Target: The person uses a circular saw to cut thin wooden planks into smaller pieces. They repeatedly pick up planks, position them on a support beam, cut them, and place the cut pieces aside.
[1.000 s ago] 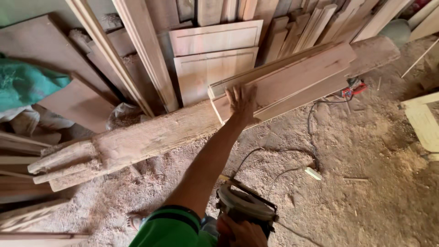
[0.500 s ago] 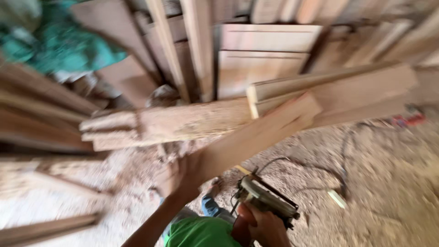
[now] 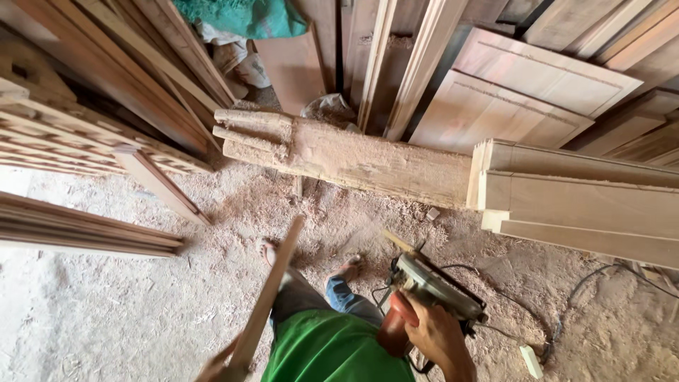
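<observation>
Plank (image 3: 272, 290) gripped in left hand (image 3: 223, 364), circular saw (image 3: 431, 286) gripped in right hand (image 3: 438, 336).

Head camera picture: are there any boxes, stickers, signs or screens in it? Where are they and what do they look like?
No boxes, signs or screens show.
Green sack: top, among leaning boards, crumpled.
Pale bag: behind the rough beam, crumpled.
Circular saw: in the right hand, grey and orange; no label readable.

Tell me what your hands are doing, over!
Left hand grips a thin wood strip, upright. Right hand holds the circular saw. Rough sawdusty beam lies ahead, stacked planks right.
</observation>
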Demonstrator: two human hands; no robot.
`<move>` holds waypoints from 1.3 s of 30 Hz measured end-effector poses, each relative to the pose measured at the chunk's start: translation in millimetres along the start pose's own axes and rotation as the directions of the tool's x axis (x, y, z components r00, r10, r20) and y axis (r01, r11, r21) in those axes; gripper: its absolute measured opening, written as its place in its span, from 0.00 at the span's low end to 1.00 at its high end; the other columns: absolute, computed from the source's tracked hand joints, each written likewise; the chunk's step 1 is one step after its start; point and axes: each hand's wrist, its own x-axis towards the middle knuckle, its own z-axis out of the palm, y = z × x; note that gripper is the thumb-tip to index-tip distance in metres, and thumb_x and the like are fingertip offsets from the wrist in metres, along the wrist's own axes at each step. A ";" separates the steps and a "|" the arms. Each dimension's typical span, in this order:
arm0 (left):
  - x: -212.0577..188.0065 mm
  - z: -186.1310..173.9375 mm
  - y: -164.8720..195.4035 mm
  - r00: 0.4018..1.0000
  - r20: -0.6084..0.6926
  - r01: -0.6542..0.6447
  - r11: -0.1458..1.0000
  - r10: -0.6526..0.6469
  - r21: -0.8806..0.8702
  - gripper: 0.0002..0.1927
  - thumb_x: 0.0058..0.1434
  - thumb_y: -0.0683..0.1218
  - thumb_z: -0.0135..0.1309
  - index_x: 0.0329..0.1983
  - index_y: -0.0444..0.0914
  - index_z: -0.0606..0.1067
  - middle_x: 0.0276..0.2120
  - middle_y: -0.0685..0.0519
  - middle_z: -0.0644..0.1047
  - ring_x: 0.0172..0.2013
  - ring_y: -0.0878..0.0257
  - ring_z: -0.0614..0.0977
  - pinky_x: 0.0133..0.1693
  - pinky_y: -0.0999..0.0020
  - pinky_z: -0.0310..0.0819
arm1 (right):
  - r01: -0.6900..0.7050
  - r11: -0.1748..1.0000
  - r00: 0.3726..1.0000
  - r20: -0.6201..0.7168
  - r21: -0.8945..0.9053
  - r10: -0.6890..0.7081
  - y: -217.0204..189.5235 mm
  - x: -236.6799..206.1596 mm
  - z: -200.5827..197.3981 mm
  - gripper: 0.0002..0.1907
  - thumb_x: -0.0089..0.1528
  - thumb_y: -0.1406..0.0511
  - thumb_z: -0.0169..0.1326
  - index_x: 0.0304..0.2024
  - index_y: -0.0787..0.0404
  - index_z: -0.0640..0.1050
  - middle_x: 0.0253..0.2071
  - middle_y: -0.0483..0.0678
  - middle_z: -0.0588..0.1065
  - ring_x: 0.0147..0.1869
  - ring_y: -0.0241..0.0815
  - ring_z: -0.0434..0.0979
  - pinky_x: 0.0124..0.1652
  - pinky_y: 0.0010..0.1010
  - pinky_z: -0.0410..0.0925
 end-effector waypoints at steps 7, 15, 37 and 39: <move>16.3 -11.5 79.5 0.966 0.251 0.086 0.854 0.054 -0.514 0.37 0.57 0.62 0.50 0.71 0.48 0.68 0.66 0.44 0.69 0.54 0.49 0.75 0.54 0.40 0.73 | -0.010 0.989 1.000 -0.004 -0.145 0.010 -23.7 -12.0 -4.4 0.37 0.55 0.60 0.61 0.69 0.41 0.70 0.31 0.56 0.83 0.31 0.51 0.84 0.40 0.39 0.78; 26.5 -15.6 221.4 0.754 0.363 0.214 0.317 0.548 -0.924 0.34 0.68 0.62 0.33 0.71 0.39 0.65 0.57 0.39 0.75 0.52 0.46 0.79 0.53 0.43 0.74 | -0.151 0.977 0.976 0.135 -0.149 0.172 -47.5 0.3 -4.4 0.36 0.61 0.58 0.54 0.71 0.40 0.61 0.30 0.50 0.83 0.27 0.44 0.88 0.40 0.33 0.82; 80.0 -19.1 440.7 0.826 0.369 0.389 0.044 0.426 -0.920 0.45 0.62 0.74 0.28 0.71 0.42 0.64 0.61 0.39 0.69 0.56 0.45 0.72 0.50 0.42 0.70 | -0.126 0.971 0.979 -0.183 -0.205 0.089 -94.9 72.8 -31.2 0.42 0.45 0.60 0.64 0.64 0.29 0.73 0.45 0.50 0.83 0.54 0.54 0.82 0.58 0.48 0.71; 89.5 -18.3 442.4 0.856 0.361 0.364 0.063 0.370 -0.929 0.43 0.63 0.74 0.30 0.69 0.43 0.65 0.60 0.40 0.70 0.55 0.46 0.71 0.49 0.43 0.69 | 0.007 0.966 0.941 -0.326 -0.258 -0.094 -97.9 74.4 -35.3 0.41 0.41 0.60 0.66 0.59 0.34 0.78 0.46 0.50 0.83 0.55 0.56 0.81 0.58 0.50 0.69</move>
